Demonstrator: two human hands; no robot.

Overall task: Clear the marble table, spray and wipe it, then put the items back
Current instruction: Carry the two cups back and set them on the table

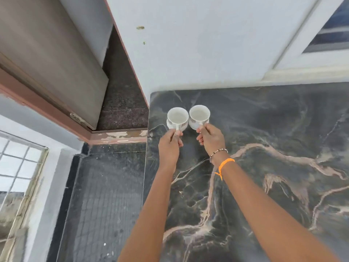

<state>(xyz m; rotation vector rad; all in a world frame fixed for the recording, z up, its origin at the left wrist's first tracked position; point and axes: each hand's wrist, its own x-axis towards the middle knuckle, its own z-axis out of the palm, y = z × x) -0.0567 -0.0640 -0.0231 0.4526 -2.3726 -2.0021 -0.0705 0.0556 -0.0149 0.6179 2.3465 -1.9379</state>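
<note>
Two white ceramic cups held side by side at the far left corner of the dark veined marble table point(264, 148).

The left hand point(170, 144) pinches the handle of the left white cup point(177, 116); the right hand point(211, 138) (beaded and orange bands at its wrist) pinches the right white cup point(199, 113). Whether the cups rest on the marble or hang just above it, I cannot tell.

Glossy veined marble table point(264, 129); glazed cups point(177, 116)

Bare marble table point(273, 129) right of and behind the right hand point(211, 138); wall point(198, 53) close beyond the two cups point(177, 116).
</note>
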